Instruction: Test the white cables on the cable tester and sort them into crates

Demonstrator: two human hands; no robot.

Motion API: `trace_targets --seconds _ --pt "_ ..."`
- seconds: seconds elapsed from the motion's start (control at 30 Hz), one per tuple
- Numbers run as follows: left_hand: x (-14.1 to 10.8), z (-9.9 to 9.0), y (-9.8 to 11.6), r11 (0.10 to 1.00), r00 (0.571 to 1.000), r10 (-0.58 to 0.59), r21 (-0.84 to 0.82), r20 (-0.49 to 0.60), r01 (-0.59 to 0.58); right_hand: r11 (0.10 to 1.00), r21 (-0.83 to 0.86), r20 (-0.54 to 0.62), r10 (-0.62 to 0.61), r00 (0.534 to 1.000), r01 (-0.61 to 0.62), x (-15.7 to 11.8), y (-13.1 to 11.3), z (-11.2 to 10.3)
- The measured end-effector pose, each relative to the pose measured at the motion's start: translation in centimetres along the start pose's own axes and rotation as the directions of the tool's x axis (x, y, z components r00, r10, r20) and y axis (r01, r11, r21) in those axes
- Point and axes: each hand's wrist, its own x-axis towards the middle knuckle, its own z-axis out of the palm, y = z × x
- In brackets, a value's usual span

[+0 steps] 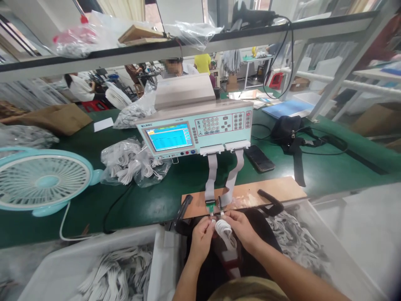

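A coiled white cable (pixel 226 234) hangs between my two hands at the front edge of the bench. My left hand (pixel 203 235) pinches one end of it, just below a small green circuit board (pixel 211 207). With fingers closed, my right hand (pixel 241 225) grips the cable's other end by a second connector beside that board. Whether the plugs are fully seated is too small to tell. Grey ribbon cables (pixel 211 177) run from the boards up to a bench tester (pixel 197 129) with a lit blue screen. The boards rest at a wooden plank (pixel 250 195).
White bins (pixel 159 251) of coiled cables stand left and right of my lap. A light blue fan (pixel 46 182) and bagged cables (pixel 125 161) are on the left. A phone (pixel 259 159) and black bag (pixel 286 131) lie right. Black clamps (pixel 183 213) edge the plank. People sit beyond.
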Motion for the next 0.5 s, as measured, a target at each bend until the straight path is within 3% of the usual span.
trace_targets --seconds 0.13,0.33,0.5 --pt "0.2 0.7 -0.2 1.0 0.989 -0.013 0.005 -0.146 0.014 0.999 -0.031 0.018 -0.007 1.0 0.008 0.0 0.0 -0.1" --pt "0.2 1.3 -0.4 1.0 0.981 0.011 -0.007 -0.192 -0.012 0.999 -0.05 0.001 -0.007 1.0 0.007 0.3 0.4 -0.1" --pt "-0.2 1.9 -0.8 0.992 0.962 -0.077 -0.114 -0.261 0.048 1.0 -0.027 0.019 -0.003 1.0 0.004 0.2 0.2 -0.2"
